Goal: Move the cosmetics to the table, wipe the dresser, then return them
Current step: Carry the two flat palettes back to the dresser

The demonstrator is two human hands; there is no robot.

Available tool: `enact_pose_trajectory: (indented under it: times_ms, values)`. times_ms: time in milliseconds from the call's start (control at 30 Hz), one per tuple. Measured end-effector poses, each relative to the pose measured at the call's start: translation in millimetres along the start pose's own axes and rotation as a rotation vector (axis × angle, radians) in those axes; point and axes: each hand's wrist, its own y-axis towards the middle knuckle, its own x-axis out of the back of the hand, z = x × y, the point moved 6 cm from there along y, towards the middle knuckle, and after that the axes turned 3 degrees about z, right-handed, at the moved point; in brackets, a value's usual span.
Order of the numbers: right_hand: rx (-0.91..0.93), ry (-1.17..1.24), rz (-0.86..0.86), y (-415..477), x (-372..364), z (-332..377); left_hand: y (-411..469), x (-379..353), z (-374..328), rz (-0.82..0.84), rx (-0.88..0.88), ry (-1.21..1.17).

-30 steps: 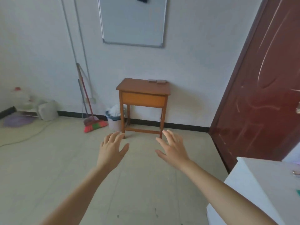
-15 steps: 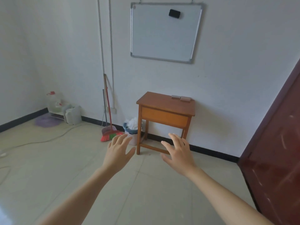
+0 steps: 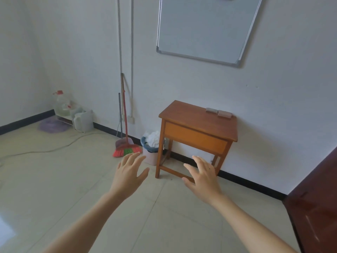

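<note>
a person's bare left hand (image 3: 129,172) and right hand (image 3: 202,177) reach forward over a pale tiled floor (image 3: 54,189), palms down, fingers straight and spread, neither one holding or touching anything. ahead, a small brown wooden table with an orange-toned drawer front (image 3: 187,117) stands against the white wall, beneath a silver-framed whiteboard (image 3: 202,28). two small flat grey-brown rectangular cases (image 3: 218,112) lie side by side at the back edge of the tabletop, close to the wall; what they are cannot be told at this range. just left of the table sits a pink wastebasket with a blue liner (image 3: 151,157), filled with crumpled white paper. beside it a broom with red and green bristles (image 3: 125,149) leans on the wall below two grey vertical pipes (image 3: 119,33). in the far left corner are a clear water jug with a red cap (image 3: 61,105), a white plastic canister (image 3: 83,121) and a purple round basin (image 3: 52,126), with a pale cable (image 3: 54,149) trailing across the floor. a dark red-brown door (image 3: 317,207) fills the right edge.
</note>
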Motion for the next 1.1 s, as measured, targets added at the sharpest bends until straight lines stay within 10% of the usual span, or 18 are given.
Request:
enact_pose_trajectory:
  times_ms: [467, 1100]
  values:
    - [-0.365, -0.003, 0.155, 165.6, -84.2, -83.8, 254.7, -60.8, 73.6, 0.14, -0.065, -0.102]
    - [-0.627, 0.133, 0.261, 241.3, -160.1, -337.9, 486.7, -230.0, -54.7, 0.274, -0.255, -0.113]
